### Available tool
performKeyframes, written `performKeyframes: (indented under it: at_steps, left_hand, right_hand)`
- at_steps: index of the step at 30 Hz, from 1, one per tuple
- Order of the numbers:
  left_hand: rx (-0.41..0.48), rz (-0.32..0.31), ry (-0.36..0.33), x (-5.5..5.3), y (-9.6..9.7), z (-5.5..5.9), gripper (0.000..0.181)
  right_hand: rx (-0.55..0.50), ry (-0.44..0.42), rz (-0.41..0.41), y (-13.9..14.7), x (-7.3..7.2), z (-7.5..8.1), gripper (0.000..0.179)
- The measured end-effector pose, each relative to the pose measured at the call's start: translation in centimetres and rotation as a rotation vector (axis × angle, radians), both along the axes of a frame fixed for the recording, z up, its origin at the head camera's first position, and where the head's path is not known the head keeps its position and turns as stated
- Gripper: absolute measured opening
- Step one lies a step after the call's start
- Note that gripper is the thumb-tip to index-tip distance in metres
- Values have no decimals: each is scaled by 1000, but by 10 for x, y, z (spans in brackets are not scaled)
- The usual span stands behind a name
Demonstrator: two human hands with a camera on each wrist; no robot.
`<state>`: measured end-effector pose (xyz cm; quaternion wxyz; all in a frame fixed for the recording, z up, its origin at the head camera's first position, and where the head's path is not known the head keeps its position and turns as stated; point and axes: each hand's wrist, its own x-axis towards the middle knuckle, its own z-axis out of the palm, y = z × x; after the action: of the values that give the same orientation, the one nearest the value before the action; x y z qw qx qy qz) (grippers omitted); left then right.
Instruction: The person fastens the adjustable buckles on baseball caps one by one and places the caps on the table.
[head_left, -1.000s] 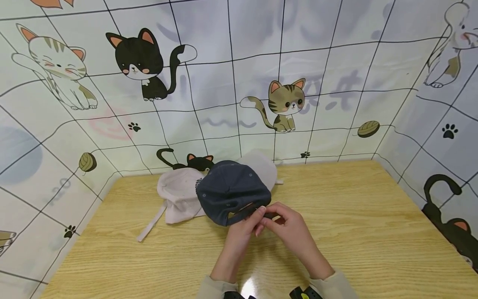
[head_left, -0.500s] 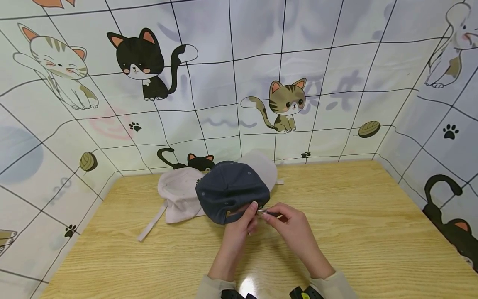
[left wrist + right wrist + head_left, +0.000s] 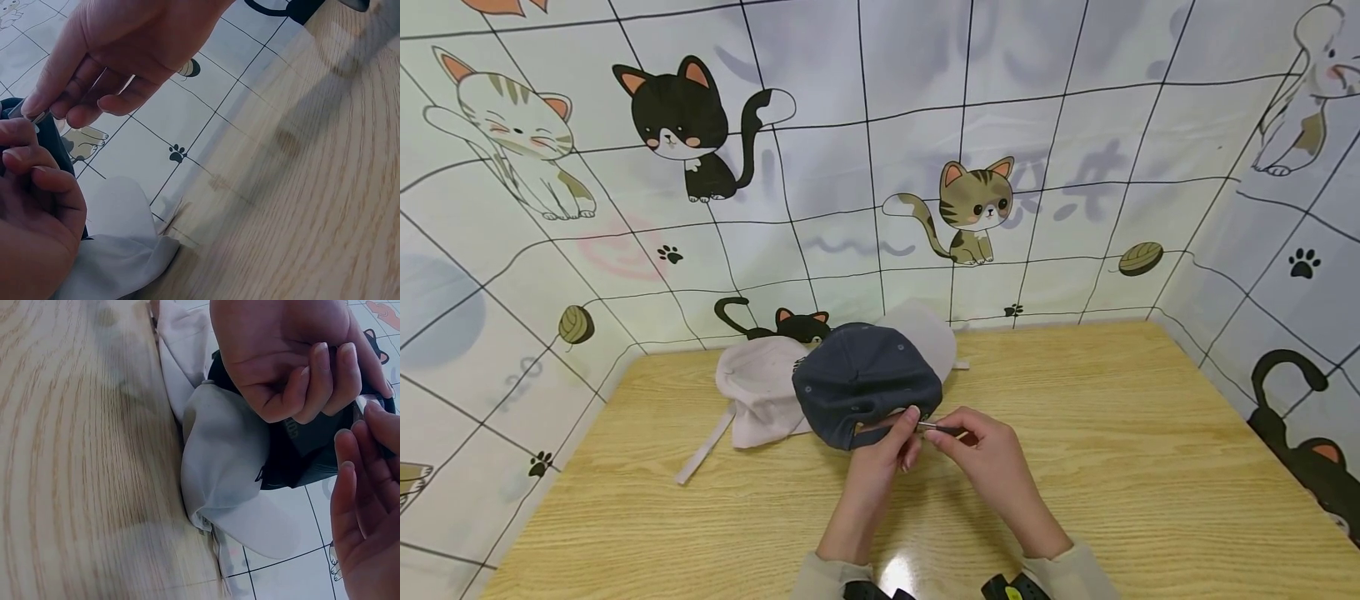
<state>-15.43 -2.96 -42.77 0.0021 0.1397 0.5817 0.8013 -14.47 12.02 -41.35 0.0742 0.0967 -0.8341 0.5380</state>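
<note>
A navy baseball cap (image 3: 857, 375) is held up above the table, its back opening toward me. My left hand (image 3: 877, 467) grips the cap's back edge beside the strap opening, thumb on top. My right hand (image 3: 992, 454) pinches the dark strap end (image 3: 953, 430) between thumb and fingertips, just right of the left thumb. A thin metallic-looking piece (image 3: 927, 425) shows between the two hands. In the right wrist view, my left hand (image 3: 294, 362) has its outer fingers curled, and my right hand's fingertips (image 3: 359, 425) meet it at the cap's edge.
Behind the navy cap lies a pale pink cap (image 3: 760, 387) with a loose strap (image 3: 706, 446) trailing left. A pale rounded brim (image 3: 928, 337) shows at the navy cap's right. The wooden table (image 3: 1150, 467) meets a cat-patterned wall covering (image 3: 835, 192).
The hands have drawn slightly apart; the left thumb has moved a little left and up along the cap edge. The metallic-looking piece between them came into sight. Little differs over the last half second.
</note>
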Motion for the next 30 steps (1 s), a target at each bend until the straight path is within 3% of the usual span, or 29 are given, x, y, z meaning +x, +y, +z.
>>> performKeyframes:
  at_steps: [8, 17, 22, 30]
  left_hand:
    - [-37, -33, 46, 0, 0, -1, 32]
    - [-56, -66, 8, 0, 2, -1, 29]
    - [-49, -66, 46, 4, 0, 8, 29]
    - [-54, -56, 78, 10, -1, 21, 30]
  right_hand:
    - [-15, -8, -28, 0, 0, -2, 19]
    - [-7, -14, -36, 0, 0, -1, 21]
    - [-52, -1, -24, -2, 0, -1, 18]
    - [-46, 122, 6, -4, -1, -3, 7]
